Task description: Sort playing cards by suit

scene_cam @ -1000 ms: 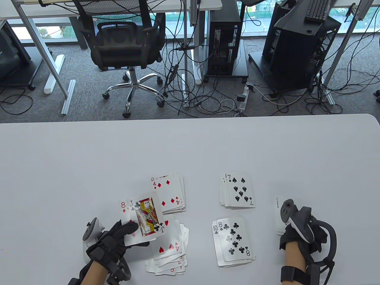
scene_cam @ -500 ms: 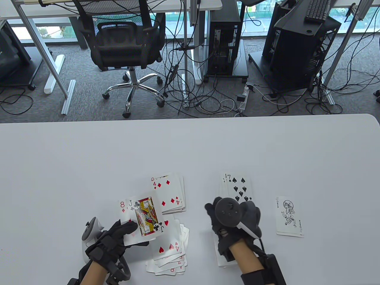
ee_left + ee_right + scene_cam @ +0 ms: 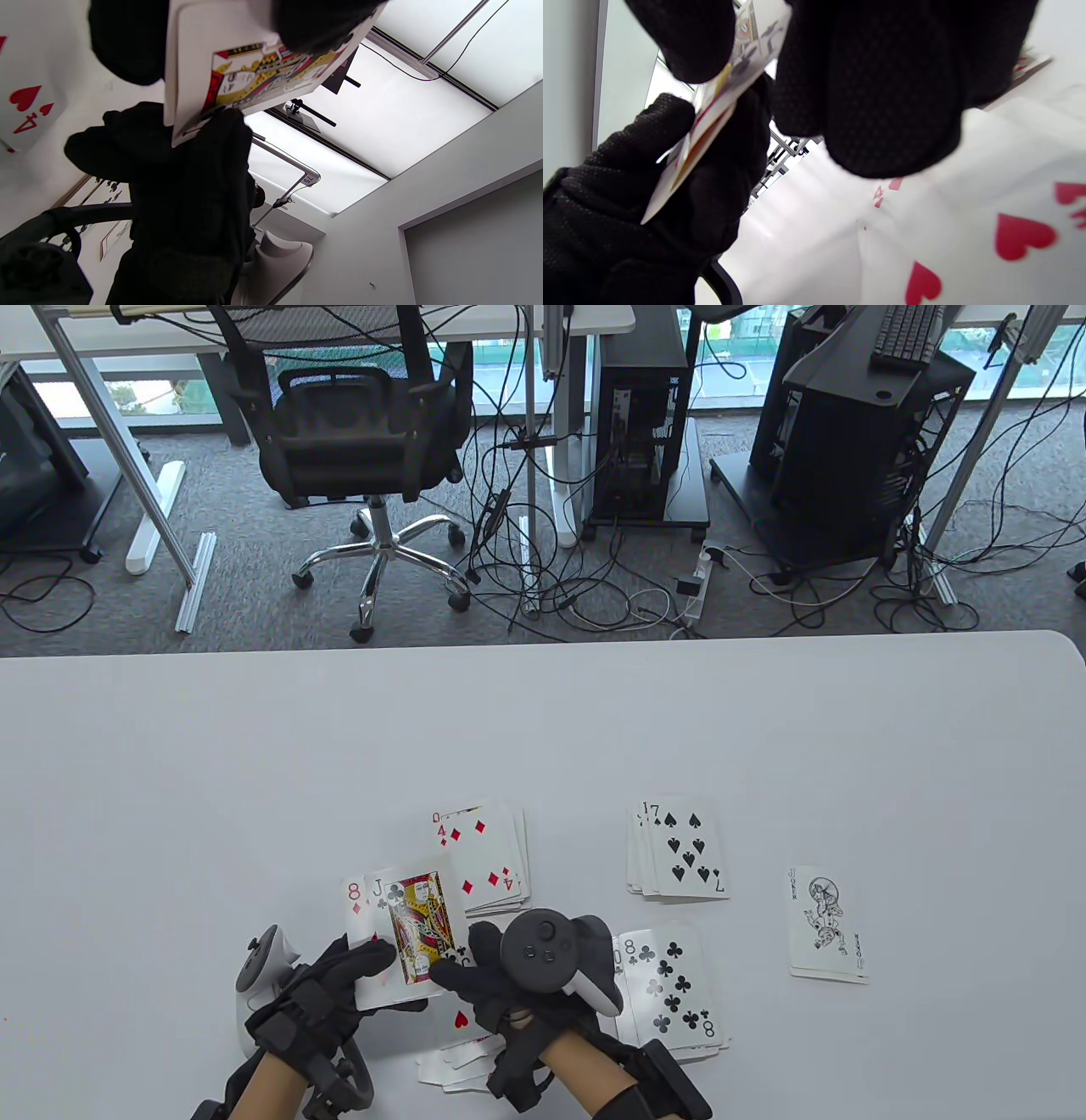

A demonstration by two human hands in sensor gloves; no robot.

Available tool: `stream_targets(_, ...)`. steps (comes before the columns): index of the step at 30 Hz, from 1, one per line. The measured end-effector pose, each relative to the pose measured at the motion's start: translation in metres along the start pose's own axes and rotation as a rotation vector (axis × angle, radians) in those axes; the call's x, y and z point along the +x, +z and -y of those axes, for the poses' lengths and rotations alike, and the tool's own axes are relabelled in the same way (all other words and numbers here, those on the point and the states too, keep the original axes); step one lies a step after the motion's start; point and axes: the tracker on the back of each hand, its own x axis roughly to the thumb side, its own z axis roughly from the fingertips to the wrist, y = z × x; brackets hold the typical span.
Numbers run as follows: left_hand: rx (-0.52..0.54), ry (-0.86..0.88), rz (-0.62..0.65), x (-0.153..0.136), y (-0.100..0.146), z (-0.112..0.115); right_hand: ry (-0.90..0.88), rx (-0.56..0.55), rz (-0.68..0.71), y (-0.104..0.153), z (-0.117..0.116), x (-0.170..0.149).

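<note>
Your left hand (image 3: 339, 984) held a small fan of unsorted cards, the jack of clubs (image 3: 416, 925) on top and an eight of diamonds (image 3: 355, 899) showing behind it, with its fingers (image 3: 649, 140) pressed against the backs and the thumb on the face. Your right hand (image 3: 509, 984) was at the jack's near corner; in the right wrist view its fingers (image 3: 683, 42) looked to be pinching the card's edge, though I could not tell how firmly.

The clubs pile (image 3: 674, 988) lay on the surface (image 3: 543, 729) well to the right of the jack, with the spades pile (image 3: 679, 848) beyond it and the joker (image 3: 827, 925) further right. The diamonds pile (image 3: 484, 857) sat just behind the jack and the loose hearts pile (image 3: 462, 1044) directly under your hands.

The likely slip: your pinch could have dragged the eight of diamonds along with the jack, since the two overlapped closely. A shallow corner grip might also have let the jack drop onto the hearts below. Your wrist sweeping across could have scattered that untidy hearts heap.
</note>
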Motion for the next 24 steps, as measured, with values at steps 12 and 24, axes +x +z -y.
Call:
stream_targets(12,-0.008,-0.029,-0.001,0.001,-0.001,0.0,0.058,-0.193,0.048,0.01,0.026,0.001)
stream_targets(24,-0.006,-0.027,0.004,0.001,-0.001,0.001,0.133,-0.323,-0.068,0.047,0.126,-0.026)
